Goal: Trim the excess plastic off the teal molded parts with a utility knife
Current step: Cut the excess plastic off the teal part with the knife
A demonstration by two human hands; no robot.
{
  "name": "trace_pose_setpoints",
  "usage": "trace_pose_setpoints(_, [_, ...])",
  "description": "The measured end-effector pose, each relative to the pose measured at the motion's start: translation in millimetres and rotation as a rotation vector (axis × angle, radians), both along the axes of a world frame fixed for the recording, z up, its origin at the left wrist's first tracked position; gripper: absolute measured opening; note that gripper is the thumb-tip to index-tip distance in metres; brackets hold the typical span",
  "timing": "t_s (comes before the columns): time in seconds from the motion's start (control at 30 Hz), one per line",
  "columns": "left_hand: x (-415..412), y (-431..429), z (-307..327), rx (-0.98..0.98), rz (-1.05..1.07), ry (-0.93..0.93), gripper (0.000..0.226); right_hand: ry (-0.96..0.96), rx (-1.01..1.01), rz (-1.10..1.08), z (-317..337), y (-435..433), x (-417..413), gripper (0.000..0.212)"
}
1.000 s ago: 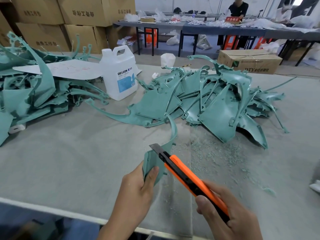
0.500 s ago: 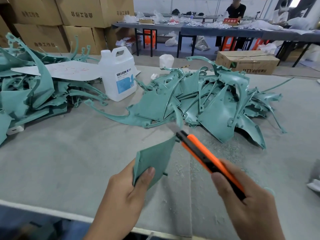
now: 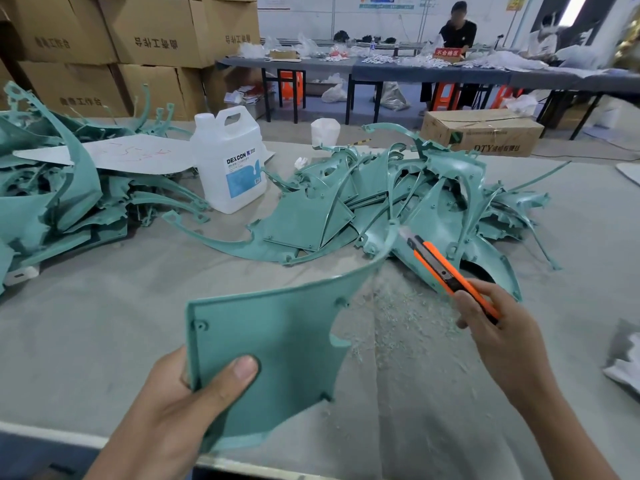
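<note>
Looking down at a big grey felt-covered worktable (image 3: 104, 323) with stacked brown cardboard boxes (image 3: 156, 32) behind it on the left. Two heaps of teal molded plastic parts sit on it, one left pile (image 3: 52, 209) and one middle pile (image 3: 398, 202) spread across the centre.

Held up off the table by the near edge is a flat teal molded panel (image 3: 270, 351) with a long curved tail. A white plastic jug with a blue label (image 3: 232, 164) stands between the heaps.

The left hand (image 3: 173, 410) is clamped on the panel's lower left corner, thumb flat on the face, other fingers hidden behind it. The right hand (image 3: 502, 341) is wrapped round the handle of an orange-and-black utility knife (image 3: 446, 271). The blade end is blurry, right beside the panel's tail, and I can't tell if it's touching.

Pale green plastic shavings (image 3: 398, 323) litter the felt below the knife.
</note>
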State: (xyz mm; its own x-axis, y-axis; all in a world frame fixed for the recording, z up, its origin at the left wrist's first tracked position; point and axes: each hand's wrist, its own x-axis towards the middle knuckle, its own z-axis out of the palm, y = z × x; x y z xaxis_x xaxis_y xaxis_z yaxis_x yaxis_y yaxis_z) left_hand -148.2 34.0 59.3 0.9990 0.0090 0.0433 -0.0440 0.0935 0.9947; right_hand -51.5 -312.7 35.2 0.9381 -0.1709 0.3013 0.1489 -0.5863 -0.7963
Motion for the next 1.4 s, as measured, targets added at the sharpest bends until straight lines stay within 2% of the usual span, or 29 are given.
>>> trace_pose_setpoints(0.13, [14, -10, -6, 0.026, 0.067, -0.002, 0.041, 0.033, 0.243, 0.094, 2, 19, -23, 0.021])
trace_pose_setpoints(0.23, [20, -14, -6, 0.191, 0.126, -0.06, 0.023, 0.114, 0.391, 0.252, 5, 35, -42, 0.01])
trace_pose_setpoints(0.27, [21, -15, -6, 0.273, 0.145, -0.088, 0.018, 0.123, 0.395, 0.294, 7, 41, -47, 0.014])
trace_pose_setpoints(0.33, [24, -19, -5, 0.423, 0.168, -0.121, 0.011, 0.127, 0.338, 0.363, 11, 51, -59, 0.017])
trace_pose_setpoints(0.43, [26, -22, -5, 0.595, 0.179, -0.166, 0.013, 0.118, 0.211, 0.428, 19, 64, -71, 0.045])
trace_pose_setpoints(0.53, [25, -21, -6, 0.753, 0.159, -0.241, 0.024, 0.07, 0.162, 0.488, 25, 73, -78, 0.045])
trace_pose_setpoints(0.73, [20, -24, 5, 0.919, 0.192, -0.318, 0.008, 0.087, 0.059, 0.535, 34, 77, -82, 0.059])
trace_pose_setpoints(0.83, [11, -24, 14, 0.842, 0.159, -0.299, 0.006, 0.038, 0.042, 0.521, 40, 72, -77, 0.05])
trace_pose_setpoints(0.97, [-5, -17, 35, 0.689, 0.144, -0.289, 0.023, -0.039, 0.028, 0.417, 45, 52, -52, 0.033])
trace_pose_setpoints(1.1, [-23, -10, 59, 0.658, 0.114, -0.286, 0.036, -0.052, 0.014, 0.342, 43, 26, -18, 0.017])
trace_pose_setpoints(1.2, [-30, -5, 58, 0.525, 0.155, -0.322, 0.023, -0.051, -0.049, 0.274, 41, 13, 4, 0.02])
trace_pose_setpoints(1.23, [-30, -1, 53, 0.462, 0.19, -0.273, 0.029, -0.044, -0.058, 0.233, 38, 12, 9, 0.019])
trace_pose_setpoints(1.3, [-26, 1, 46, 0.308, 0.165, -0.184, 0.03, -0.032, 0.07, 0.184, 29, 14, 13, 0.02])
trace_pose_setpoints(1.33, [-22, -2, 46, 0.208, 0.136, -0.123, 0.038, -0.02, 0.202, 0.183, 24, 18, 11, 0.022])
trace_pose_setpoints(1.37, [-16, -4, 42, 0.103, 0.111, -0.057, 0.059, 0.001, 0.342, 0.2, 21, 23, 7, 0.023])
trace_pose_setpoints(1.4, [-11, -8, 37, -0.057, 0.106, 0.011, 0.066, 0.029, 0.478, 0.233, 19, 30, 1, 0.021])
